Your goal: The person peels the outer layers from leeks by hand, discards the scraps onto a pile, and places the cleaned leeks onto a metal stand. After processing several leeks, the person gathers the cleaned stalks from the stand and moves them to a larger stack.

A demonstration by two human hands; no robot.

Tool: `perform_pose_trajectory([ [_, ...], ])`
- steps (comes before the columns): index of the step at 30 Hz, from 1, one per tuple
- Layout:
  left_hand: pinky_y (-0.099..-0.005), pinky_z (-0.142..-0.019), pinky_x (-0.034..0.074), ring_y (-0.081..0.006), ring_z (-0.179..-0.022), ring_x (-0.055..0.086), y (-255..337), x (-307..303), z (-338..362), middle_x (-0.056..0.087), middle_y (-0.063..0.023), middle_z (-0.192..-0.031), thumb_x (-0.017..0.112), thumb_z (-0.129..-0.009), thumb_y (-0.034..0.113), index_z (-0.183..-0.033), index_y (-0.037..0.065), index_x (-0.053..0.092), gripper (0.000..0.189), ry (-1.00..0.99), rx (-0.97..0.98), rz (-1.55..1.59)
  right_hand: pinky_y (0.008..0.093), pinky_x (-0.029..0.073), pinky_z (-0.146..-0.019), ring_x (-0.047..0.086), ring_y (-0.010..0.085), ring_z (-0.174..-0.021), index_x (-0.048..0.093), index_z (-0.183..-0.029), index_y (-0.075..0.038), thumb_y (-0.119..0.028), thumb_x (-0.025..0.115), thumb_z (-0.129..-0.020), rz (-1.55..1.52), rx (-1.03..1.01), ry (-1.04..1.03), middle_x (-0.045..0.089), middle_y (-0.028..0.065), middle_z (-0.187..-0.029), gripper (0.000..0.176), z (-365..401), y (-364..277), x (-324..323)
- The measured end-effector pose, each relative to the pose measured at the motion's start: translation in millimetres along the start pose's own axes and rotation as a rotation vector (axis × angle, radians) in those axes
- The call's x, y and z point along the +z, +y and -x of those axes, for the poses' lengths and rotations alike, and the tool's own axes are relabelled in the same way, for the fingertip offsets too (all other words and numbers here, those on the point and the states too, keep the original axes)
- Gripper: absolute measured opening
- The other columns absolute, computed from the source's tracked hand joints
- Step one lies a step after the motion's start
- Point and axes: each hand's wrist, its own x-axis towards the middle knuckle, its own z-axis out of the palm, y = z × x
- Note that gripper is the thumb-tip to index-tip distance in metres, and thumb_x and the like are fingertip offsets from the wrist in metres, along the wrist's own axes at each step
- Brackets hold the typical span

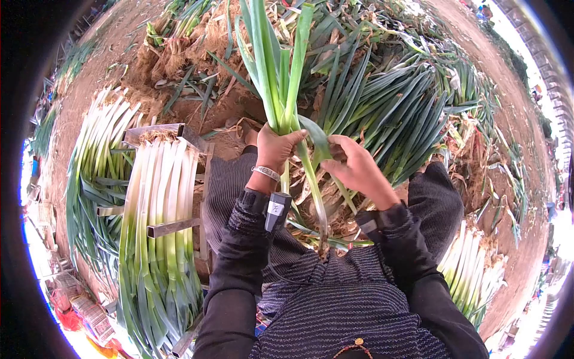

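Note:
My left hand (277,151) is wrapped round a leek (275,78), with its green leaves pointing up and away from me. Below the fist, pale stalks (314,194) hang down between my knees, one ending in a root near my lap. My right hand (359,167) is closed on a loose leek leaf (318,139) that bends over beside the stalk. Thumb and fingers pinch this leaf just right of my left hand.
To my left, a metal frame (173,228) holds a row of leeks (158,203), with another bundle (101,143) beyond it. A pile of leeks (394,113) lies ahead right, trimmed leaves and roots (179,48) ahead. More leeks (469,263) lie at my right.

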Motion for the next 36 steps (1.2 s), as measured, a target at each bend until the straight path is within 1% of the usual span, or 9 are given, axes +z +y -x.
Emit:
perform_pose_trajectory([
  [1, -0.0228, -0.042, 0.044, -0.0103, -0.049, 0.057, 1, 0, 1, 0.064, -0.0058, -0.071, 0.076, -0.072, -0.002, -0.089, -0.001, 0.061, 0.023, 0.041, 0.043, 0.03, 0.0283, 0.05, -0.075, 0.063, 0.0183, -0.089, 0.054, -0.114, 0.002, -0.024, 0.071, -0.083, 0.3, -0.124, 0.167, 0.061, 0.0104, -0.098, 0.043, -3, 16, 15],
  [3, -0.0225, -0.043, 0.043, -0.01, -0.049, 0.055, 6, -3, 1, 0.064, -0.0053, -0.073, 0.075, -0.071, -0.004, -0.089, 0.0, 0.061, 0.023, 0.091, 0.02, -0.031, 0.0368, 0.051, -0.076, 0.062, 0.0257, -0.093, 0.052, -0.119, -0.002, -0.026, 0.071, -0.083, 0.11, -0.007, 0.093, 0.059, 0.0142, -0.108, 0.048, -2, 20, 35],
  [11, -0.022, -0.042, 0.042, -0.0107, -0.047, 0.054, 16, -10, 1, 0.062, -0.005, -0.073, 0.066, -0.072, -0.007, -0.092, 0.003, 0.057, 0.024, 0.155, -0.003, 0.167, 0.0452, 0.049, -0.067, 0.062, 0.0418, -0.081, 0.043, -0.114, -0.006, -0.013, 0.065, -0.083, 0.168, 0.007, 0.153, 0.062, 0.0209, -0.089, 0.039, 9, 32, 85],
  [13, -0.021, -0.043, 0.043, -0.0097, -0.053, 0.055, 22, -11, 5, 0.067, -0.0093, -0.087, 0.067, -0.074, -0.006, -0.096, 0.001, 0.06, 0.023, 0.046, -0.009, 0.248, 0.0454, 0.049, -0.066, 0.062, 0.0432, -0.078, 0.043, -0.112, -0.005, -0.012, 0.063, -0.084, 0.054, 0.004, 0.195, 0.063, 0.0214, -0.086, 0.036, 5, 37, 83],
  [17, -0.0223, -0.045, 0.043, -0.0105, -0.055, 0.056, 25, -17, 4, 0.067, -0.0092, -0.087, 0.069, -0.075, -0.007, -0.103, 0.0, 0.059, 0.03, -0.041, -0.045, 0.293, 0.0374, 0.052, -0.07, 0.069, 0.0302, -0.08, 0.042, -0.112, -0.004, -0.004, 0.058, -0.086, -0.207, 0.08, 0.14, 0.065, 0.0179, -0.083, 0.03, 2, 38, 64],
  [18, -0.0228, -0.046, 0.043, -0.011, -0.056, 0.056, 24, -17, 3, 0.066, -0.0084, -0.086, 0.071, -0.075, -0.008, -0.107, 0.0, 0.059, 0.035, -0.032, -0.073, 0.296, 0.0292, 0.048, -0.073, 0.061, 0.0155, -0.082, 0.041, -0.112, -0.001, 0.002, 0.055, -0.089, -0.257, 0.117, 0.112, 0.062, 0.0099, -0.085, 0.027, 3, 38, 62],
  [25, -0.0242, -0.05, 0.044, -0.0109, -0.058, 0.057, 18, -15, 1, 0.066, -0.004, -0.075, 0.076, -0.075, -0.001, -0.094, 0.003, 0.065, 0.022, -0.09, -0.025, 0.299, 0.0274, 0.047, -0.075, 0.057, 0.0122, -0.086, 0.043, -0.11, -0.002, 0.001, 0.057, -0.09, -0.46, 0.267, 0.098, 0.057, 0.0065, -0.093, 0.025, 10, 36, 64],
  [31, -0.0219, -0.048, 0.042, -0.0094, -0.057, 0.054, 15, -15, -1, 0.065, -0.0027, -0.078, 0.076, -0.074, -0.004, -0.089, 0.005, 0.066, 0.02, -0.149, -0.066, 0.224, 0.0273, 0.048, -0.078, 0.057, 0.0124, -0.089, 0.05, -0.104, -0.001, -0.005, 0.062, -0.087, -0.249, 0.217, 0.116, 0.06, 0.0072, -0.091, 0.021, 12, 47, 70],
  [36, -0.0221, -0.048, 0.042, -0.0096, -0.056, 0.054, 15, -12, 0, 0.065, -0.002, -0.076, 0.077, -0.074, -0.002, -0.089, 0.005, 0.066, 0.02, -0.116, -0.054, 0.207, 0.0264, 0.046, -0.077, 0.055, 0.0107, -0.085, 0.055, -0.1, -0.002, -0.005, 0.066, -0.085, -0.514, 0.2, 0.249, 0.058, 0.0032, -0.091, 0.019, 10, 48, 76],
])
